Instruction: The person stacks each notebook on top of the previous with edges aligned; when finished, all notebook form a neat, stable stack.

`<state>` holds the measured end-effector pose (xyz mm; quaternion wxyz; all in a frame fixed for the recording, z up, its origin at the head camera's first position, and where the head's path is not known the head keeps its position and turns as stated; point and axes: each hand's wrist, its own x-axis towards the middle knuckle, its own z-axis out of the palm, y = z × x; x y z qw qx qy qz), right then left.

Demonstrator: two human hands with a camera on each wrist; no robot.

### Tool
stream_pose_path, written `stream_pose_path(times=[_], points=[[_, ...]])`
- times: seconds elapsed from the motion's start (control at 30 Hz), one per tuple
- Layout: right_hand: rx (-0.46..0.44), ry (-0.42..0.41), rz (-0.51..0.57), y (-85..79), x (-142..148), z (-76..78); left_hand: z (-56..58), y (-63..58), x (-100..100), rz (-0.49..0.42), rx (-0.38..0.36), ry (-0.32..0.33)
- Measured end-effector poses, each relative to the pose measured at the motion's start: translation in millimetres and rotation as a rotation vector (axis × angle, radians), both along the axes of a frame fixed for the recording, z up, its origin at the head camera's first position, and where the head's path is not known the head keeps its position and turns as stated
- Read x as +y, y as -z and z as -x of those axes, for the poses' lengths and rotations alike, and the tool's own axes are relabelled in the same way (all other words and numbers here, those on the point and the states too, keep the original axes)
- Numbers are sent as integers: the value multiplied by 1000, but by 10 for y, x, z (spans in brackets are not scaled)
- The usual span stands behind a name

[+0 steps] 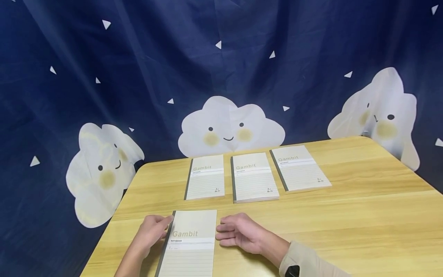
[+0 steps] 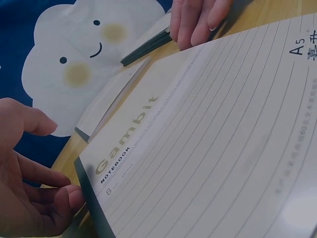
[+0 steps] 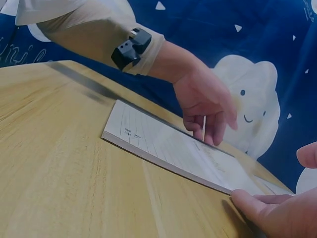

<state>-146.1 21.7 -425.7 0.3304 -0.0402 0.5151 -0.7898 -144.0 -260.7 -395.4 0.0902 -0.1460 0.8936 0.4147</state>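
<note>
A cream notebook [image 1: 194,242] with a dark spine and "Gambit" printed on its cover lies on the table near its front. At its spine side is my left hand [image 1: 149,232], its bent fingertips right at the edge and the thumb [image 2: 39,118] raised apart from the cover. My right hand [image 1: 243,232] is on the opposite side, fingers extended toward the notebook and fingertips at its right edge, as the right wrist view shows too. Neither hand wraps round the notebook.
Farther back lie more matching notebooks in a row: a left one [image 1: 206,177], a middle one [image 1: 255,177] that looks thicker, and a right one [image 1: 300,167], slightly turned. Behind the wooden table [image 1: 346,223] hangs a dark blue curtain [image 1: 166,46] with white clouds.
</note>
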Motion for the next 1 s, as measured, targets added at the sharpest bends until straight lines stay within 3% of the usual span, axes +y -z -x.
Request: stream_pose_path(times=[0.37, 0.7, 1.0], points=[[24, 23, -2, 8, -33, -2, -26, 38, -19, -7, 29, -20], [50, 20, -16, 16, -94, 9, -38, 107, -28, -20, 119, -28], [73, 32, -66, 1, -128, 8, -25, 150, -78, -44, 110, -23]])
